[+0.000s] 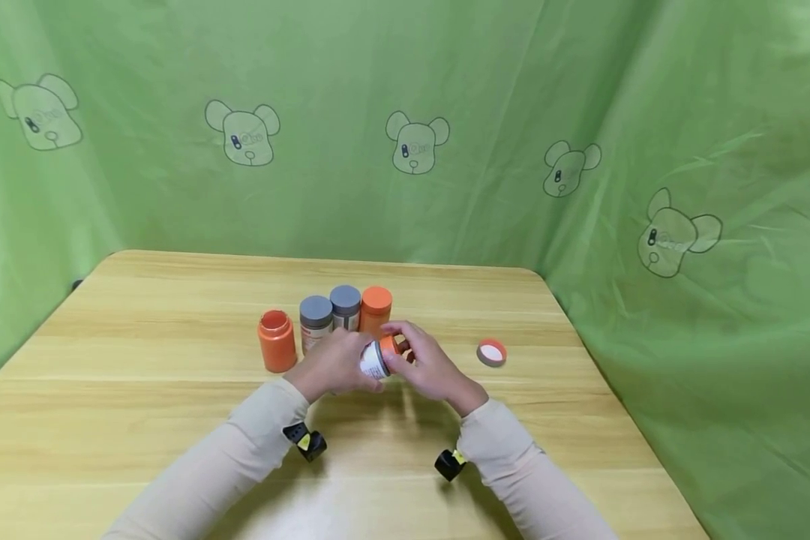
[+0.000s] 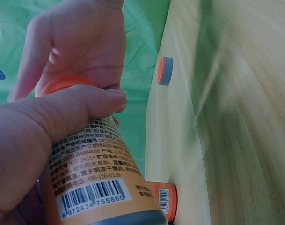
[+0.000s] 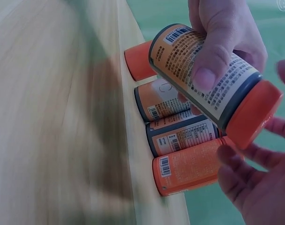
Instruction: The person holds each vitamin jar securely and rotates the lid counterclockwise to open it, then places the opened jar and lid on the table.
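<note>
My left hand point(image 1: 337, 360) grips a tilted supplement bottle point(image 3: 193, 70) with an orange and white printed label and a dark base. An orange lid point(image 3: 254, 112) sits on its mouth. My right hand point(image 1: 435, 367) is at that lid, its fingers curving loosely around it. The right thumb tip shows only partly in the right wrist view. Behind the hands stand two bottles with grey lids, one at the left point(image 1: 316, 311) and one beside it point(image 1: 346, 300), then an orange bottle with an orange lid point(image 1: 376, 301). A lidless orange bottle point(image 1: 278, 349) stands at the left.
A loose grey and orange lid point(image 1: 491, 352) lies on the wooden table point(image 1: 547, 435), right of the hands. Green curtains point(image 1: 337, 210) with bear-head drawings hang behind the table and along its right side.
</note>
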Demonstrator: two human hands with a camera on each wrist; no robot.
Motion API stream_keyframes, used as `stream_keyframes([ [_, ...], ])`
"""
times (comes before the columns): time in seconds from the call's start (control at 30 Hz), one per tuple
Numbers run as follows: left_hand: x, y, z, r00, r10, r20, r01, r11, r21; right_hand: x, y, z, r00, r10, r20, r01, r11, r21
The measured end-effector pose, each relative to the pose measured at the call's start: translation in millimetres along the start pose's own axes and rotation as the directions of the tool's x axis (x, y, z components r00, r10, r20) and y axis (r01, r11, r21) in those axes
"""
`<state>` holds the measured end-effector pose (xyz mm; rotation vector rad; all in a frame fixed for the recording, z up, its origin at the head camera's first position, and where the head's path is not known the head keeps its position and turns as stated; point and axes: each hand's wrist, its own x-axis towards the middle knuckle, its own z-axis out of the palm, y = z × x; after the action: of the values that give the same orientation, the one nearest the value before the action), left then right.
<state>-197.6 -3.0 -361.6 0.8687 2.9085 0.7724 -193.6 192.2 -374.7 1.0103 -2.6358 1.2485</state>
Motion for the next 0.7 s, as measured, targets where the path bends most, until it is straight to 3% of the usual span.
stream_keyframes([
  [0.27,2.4,-2.4,-2.7,1.0,0.012,-0.021,-0.013,1.0,-0.015,6.8,-1.3,1.5,0.999,0.052,-0.006,-0.053,0.999,-0.007],
  [0.7,1.2,-7.9,2.0,1.0,0.016,-0.007,-0.016,1.0,-0.02,3.8,2.4,3.4,1.0,-0.003,0.015,0.003,1.0,0.009],
])
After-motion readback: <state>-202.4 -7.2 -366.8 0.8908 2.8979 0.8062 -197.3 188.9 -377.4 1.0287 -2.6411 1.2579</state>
